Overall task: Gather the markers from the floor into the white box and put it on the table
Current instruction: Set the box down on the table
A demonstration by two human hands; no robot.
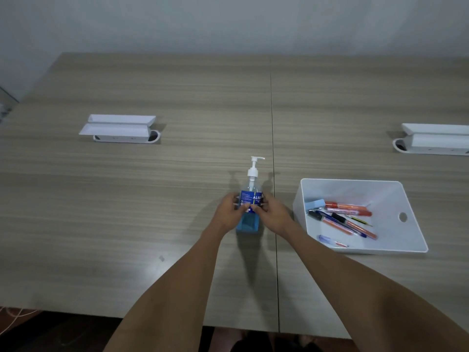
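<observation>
Head view: wood-grain table (pixel 127 212) against pale wall (pixel 228 21).

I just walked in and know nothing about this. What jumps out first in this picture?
Two bare hands, left hand and right hand, clasp a blue pump bottle standing near the middle of the wood-grain table. To its right sits an open white box with a jumble of markers and pens lying inside. Farther back, white cable hatches stand open in the tabletop on both sides.
</observation>
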